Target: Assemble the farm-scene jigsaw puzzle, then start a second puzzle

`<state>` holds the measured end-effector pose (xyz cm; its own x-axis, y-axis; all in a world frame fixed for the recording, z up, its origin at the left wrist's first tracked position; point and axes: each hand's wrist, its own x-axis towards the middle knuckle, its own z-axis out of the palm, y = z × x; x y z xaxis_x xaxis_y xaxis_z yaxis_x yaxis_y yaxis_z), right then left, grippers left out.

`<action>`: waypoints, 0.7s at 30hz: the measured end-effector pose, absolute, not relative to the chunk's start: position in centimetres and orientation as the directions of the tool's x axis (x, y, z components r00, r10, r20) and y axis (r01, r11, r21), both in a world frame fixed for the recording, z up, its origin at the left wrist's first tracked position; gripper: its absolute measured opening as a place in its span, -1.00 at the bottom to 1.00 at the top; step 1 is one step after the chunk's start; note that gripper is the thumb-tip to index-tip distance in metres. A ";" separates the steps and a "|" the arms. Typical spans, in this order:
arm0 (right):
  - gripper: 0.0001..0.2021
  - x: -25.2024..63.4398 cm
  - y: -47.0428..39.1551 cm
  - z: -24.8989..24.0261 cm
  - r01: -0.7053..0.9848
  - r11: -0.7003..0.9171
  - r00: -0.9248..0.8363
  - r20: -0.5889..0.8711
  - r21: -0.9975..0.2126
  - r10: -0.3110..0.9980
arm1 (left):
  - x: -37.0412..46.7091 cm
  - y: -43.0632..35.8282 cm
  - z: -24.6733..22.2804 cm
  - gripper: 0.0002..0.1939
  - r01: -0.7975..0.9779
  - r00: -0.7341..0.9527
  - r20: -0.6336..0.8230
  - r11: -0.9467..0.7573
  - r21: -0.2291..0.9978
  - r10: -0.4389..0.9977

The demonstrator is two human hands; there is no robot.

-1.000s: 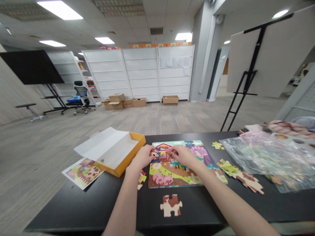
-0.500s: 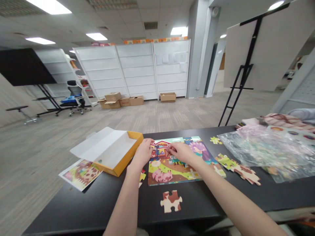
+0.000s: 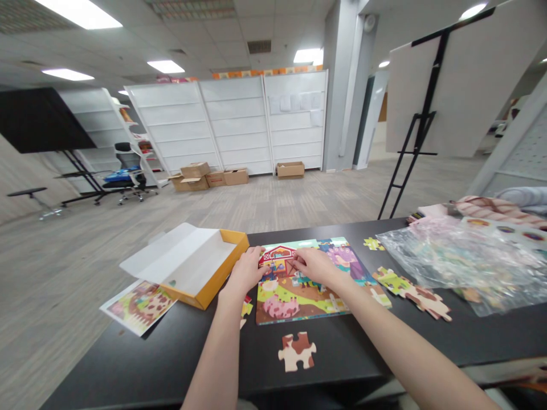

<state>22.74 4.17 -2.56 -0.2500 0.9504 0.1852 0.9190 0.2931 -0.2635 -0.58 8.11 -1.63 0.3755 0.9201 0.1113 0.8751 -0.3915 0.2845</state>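
1. Puzzle (image 3: pixel 294 293): flat, rectangular, farm print (pig, red barn, purple animal); smooth printed surface, visible interlocking seams. Lies on the black table (image 3: pixel 183 353), between the forearms, under both hands.
2. Left hand (image 3: pixel 248 269): at the puzzle's upper-left corner, fingers bent, thumb set a little apart from them. Can't tell if it grips a piece.
3. Right hand (image 3: pixel 317 266): over the upper middle, by the barn; fingers curled, thumb and index close together. Whether anything is pinched: can't tell.
4. Cow-patch piece (image 3: pixel 298 352): loose, flat, cream and brown, rounded knobs and sockets; near side of the puzzle, apart from it.
5. Right of the puzzle: loose pieces (image 3: pixel 412 293), green and cow-patterned, overlapping in a row. Yellow-green piece (image 3: pixel 374 244) alone farther back.
6. More pieces (image 3: pixel 246 308) beside the left forearm, partly hidden.
7. Box (image 3: pixel 211 279): yellow sides, white inside, stiff white lid folded open leftward. Printed sheet (image 3: pixel 139 306) partly under it.
8. Clear plastic bag (image 3: pixel 461 256): crinkled, shiny, far right; contents blurred.
9. Behind: brown cardboard boxes (image 3: pixel 194 176) on grey streaky carpet (image 3: pixel 256 210).
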 end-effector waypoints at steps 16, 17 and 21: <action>-0.76 22.8 4.2 -2.8 0.914 0.324 -0.270 0.229 -0.245 0.935 | 0.1 8.4 -1.9 -0.77 0.861 0.440 0.103 -0.452 0.232 0.892; -0.75 22.8 4.2 -2.8 0.914 0.324 -0.270 0.227 -0.245 0.936 | 0.2 8.4 -2.0 -0.75 0.855 0.451 0.111 -0.465 0.229 0.885; -0.74 22.7 4.2 -2.7 0.920 0.312 -0.267 0.206 -0.235 0.941 | 0.3 8.6 -2.4 -0.65 0.818 0.512 0.123 -0.527 0.231 0.850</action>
